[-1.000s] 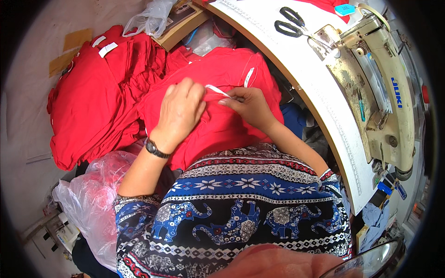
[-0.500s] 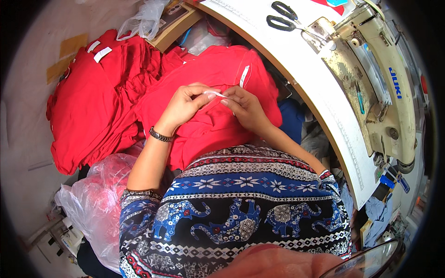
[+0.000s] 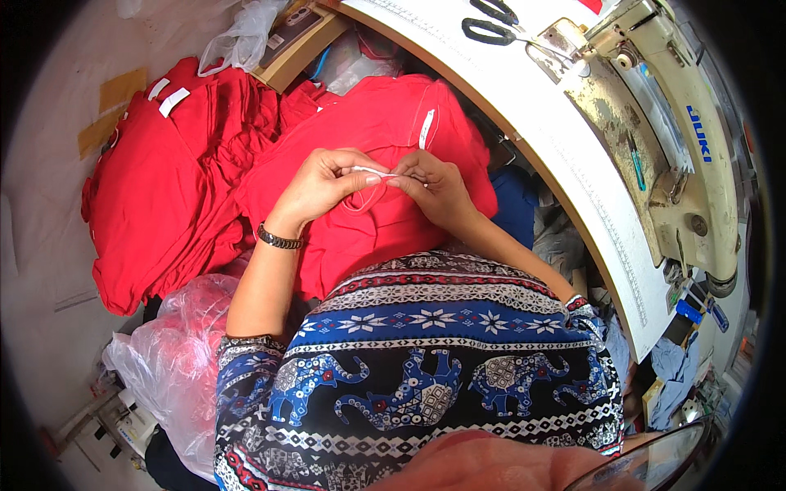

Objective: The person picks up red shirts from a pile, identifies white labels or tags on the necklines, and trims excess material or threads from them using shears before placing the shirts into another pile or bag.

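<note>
A narrow white strip, perhaps a fabric label, is stretched between my two hands above the red cloth. One end is pinched in my left hand, thumb against fingers, with a dark watch on that wrist. My right hand pinches the other end between thumb and fingertips. Just below hangs a thin loop of red thread or edging. The red garment lies bunched across my lap beneath both hands. Another white label is attached to it beyond my right hand.
More red garments are heaped at the left. A clear plastic bag sits below them. On the right, a white table carries a sewing machine, black-handled scissors and a small teal tool. A cardboard box stands at the back.
My hands have drawn slightly closer together on the white strip. The loop of red thread or edging now shows below it. The view has shifted slightly.
</note>
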The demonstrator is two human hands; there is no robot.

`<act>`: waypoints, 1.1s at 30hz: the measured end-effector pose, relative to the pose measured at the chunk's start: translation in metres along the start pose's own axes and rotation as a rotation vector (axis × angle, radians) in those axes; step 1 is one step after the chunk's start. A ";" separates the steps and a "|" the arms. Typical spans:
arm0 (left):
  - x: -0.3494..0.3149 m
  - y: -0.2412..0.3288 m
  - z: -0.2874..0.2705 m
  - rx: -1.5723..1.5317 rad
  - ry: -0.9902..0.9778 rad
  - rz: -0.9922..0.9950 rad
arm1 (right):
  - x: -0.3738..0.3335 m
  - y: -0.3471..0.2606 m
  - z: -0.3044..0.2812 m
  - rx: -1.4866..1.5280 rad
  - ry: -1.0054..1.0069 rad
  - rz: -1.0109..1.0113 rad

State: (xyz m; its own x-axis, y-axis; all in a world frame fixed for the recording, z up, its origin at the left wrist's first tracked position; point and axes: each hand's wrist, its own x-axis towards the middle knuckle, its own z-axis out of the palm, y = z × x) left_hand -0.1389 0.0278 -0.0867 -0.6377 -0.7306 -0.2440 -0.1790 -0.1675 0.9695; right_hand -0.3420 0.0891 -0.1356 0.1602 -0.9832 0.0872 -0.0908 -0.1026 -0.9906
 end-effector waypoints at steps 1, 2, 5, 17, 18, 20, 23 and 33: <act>0.000 -0.004 -0.002 0.012 -0.010 0.024 | -0.001 -0.002 0.000 -0.013 -0.006 -0.024; 0.000 -0.005 -0.003 0.025 -0.021 0.047 | -0.001 -0.005 0.000 -0.025 -0.010 -0.047; 0.000 -0.002 -0.002 0.079 -0.051 0.049 | -0.001 -0.006 -0.001 -0.016 -0.046 -0.049; -0.010 0.003 0.021 0.272 0.021 -0.005 | -0.008 0.029 -0.028 -0.350 0.234 0.063; -0.008 0.007 0.021 0.285 -0.023 -0.017 | -0.004 0.038 -0.027 -0.304 0.238 0.070; -0.007 0.006 0.020 0.246 -0.014 0.046 | 0.000 0.038 -0.021 -0.159 0.270 0.071; -0.007 0.001 0.023 0.097 0.139 0.026 | 0.003 -0.007 -0.017 -0.094 0.164 0.030; -0.002 -0.016 0.024 0.230 0.240 0.321 | -0.002 -0.019 -0.013 -0.221 0.032 -0.100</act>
State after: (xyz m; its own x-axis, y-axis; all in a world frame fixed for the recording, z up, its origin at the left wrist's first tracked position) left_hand -0.1531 0.0481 -0.1025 -0.5017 -0.8584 0.1067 -0.1795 0.2239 0.9579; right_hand -0.3533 0.0908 -0.1158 0.1482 -0.9704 0.1909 -0.2893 -0.2271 -0.9299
